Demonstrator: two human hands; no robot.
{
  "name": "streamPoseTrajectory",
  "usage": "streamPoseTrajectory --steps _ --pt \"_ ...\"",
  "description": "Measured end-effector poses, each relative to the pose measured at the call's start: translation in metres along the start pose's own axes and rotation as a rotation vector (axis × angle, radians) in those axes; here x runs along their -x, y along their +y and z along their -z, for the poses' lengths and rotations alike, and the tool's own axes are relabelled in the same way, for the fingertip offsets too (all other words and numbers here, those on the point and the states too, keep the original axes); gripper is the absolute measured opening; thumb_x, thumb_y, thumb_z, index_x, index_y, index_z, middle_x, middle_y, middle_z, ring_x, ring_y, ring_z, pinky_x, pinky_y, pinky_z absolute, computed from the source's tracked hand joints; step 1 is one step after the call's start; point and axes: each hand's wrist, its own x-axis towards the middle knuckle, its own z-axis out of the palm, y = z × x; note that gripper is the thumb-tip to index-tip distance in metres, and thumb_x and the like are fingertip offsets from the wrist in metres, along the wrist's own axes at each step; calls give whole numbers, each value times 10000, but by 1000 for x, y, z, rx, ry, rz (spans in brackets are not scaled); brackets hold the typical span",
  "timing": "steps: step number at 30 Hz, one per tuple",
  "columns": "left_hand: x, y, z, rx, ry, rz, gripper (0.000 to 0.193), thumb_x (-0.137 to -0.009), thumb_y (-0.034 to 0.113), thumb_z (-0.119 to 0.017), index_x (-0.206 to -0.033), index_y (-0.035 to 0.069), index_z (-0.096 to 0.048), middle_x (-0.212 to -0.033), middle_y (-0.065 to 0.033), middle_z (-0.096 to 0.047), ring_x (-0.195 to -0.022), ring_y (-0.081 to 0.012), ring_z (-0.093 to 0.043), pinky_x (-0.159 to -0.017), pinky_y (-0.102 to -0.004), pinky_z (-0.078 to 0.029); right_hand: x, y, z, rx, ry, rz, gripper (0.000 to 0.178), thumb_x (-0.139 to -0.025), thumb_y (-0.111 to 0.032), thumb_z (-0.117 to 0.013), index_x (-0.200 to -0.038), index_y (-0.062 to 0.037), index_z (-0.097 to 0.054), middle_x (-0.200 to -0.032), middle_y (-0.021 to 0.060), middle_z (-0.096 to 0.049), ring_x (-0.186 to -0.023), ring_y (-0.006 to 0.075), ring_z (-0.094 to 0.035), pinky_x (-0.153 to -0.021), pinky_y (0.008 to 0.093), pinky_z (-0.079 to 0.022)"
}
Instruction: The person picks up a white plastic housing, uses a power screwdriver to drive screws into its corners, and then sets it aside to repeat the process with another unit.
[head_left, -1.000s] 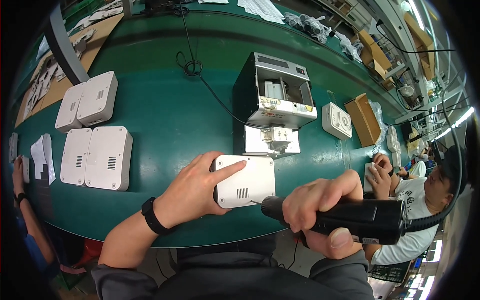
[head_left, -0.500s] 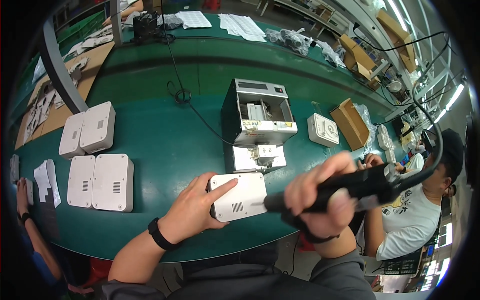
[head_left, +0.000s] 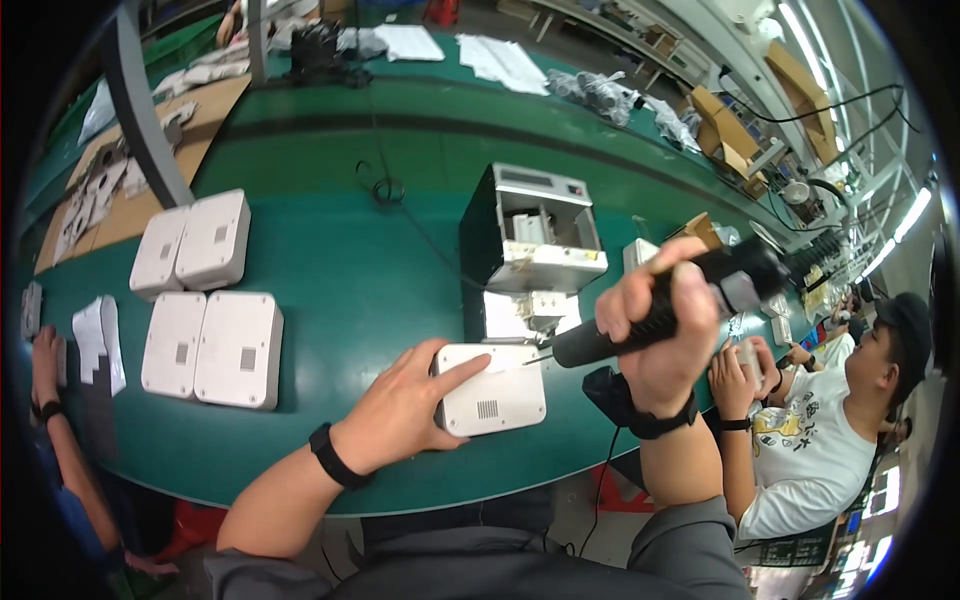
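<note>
Screw work at a green table (head_left: 330,250), viewed from the worker's head. The largest object on the table, a dark-sided machine with a pale metal front (head_left: 550,262), stands just beyond the workpiece. At the left, four white housings (head_left: 239,349) lie in two pairs, slotted faces up. A black powered screwdriver (head_left: 592,346) slants over the right part of the work area. The worked housing (head_left: 510,392) lies slotted face up near the table's front edge, just behind which the worker sits. The right hand's (head_left: 668,355) grip wraps the screwdriver's barrel, fingers curled and thumb pressed along it. The left hand's (head_left: 405,385) grip clasps the worked housing's left end, thumb at the near edge, index finger laid across the face. The thin bit (head_left: 538,360) points over the face's upper right; whether its tip touches cannot be told. The step in hand appears to be fastening at the small corner holes (head_left: 541,409). The next move seems to call for a more upright bit, seated squarely, with the housing held firm.
</note>
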Motion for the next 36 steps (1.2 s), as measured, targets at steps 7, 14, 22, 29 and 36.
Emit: streamPoseTrajectory --steps 7,14,22,29,36 --pt "-1 -4 -2 59 8 -6 865 -609 206 -877 -1399 190 -526 -1234 -211 -496 -1101 -388 -566 -946 -426 -501 50 -31 -50 -67 -247 -25 412 -893 -393 -653 -1013 -79 -415 -663 59 -542 -472 178 -519 -496 343 -457" --pt "2 -4 -2 -35 37 -25 865 -607 233 -878 -1397 201 -525 -1241 -213 -502 -1067 -385 -601 -907 -433 -526 60 -33 -56 -175 -445 -163 519 -809 -252 -790 -1098 -47 -411 -814 122 -581 -702 210 -562 -742 403 -481" --pt "1 -5 1 68 -44 51 896 -567 130 -883 -1386 191 -524 -1271 -228 -480 -856 -376 -677 -802 -422 -584 67 -22 -66 -139 -290 -301 483 -803 -225 -789 -1071 -55 -425 -823 124 -581 -718 214 -563 -775 413 -470" --pt "2 -7 -6 126 -13 30 918 -546 70 -877 -1385 184 -522 -1284 -240 -465 -865 -383 -676 -805 -421 -587 66 -12 -55 -195 -419 -272 469 -804 -220 -789 -1057 -62 -428 -826 121 -575 -760 217 -562 -796 418 -464" --pt "11 -10 1 127 -39 63 899 -573 84 -865 -1395 190 -516 -1301 -248 -456 -892 -391 -670 -826 -428 -576 69 -8 -63 -151 -400 -272 450 -822 -196 -772 -1076 -58 -428 -828 121 -573 -735 212 -560 -771 434 -477"
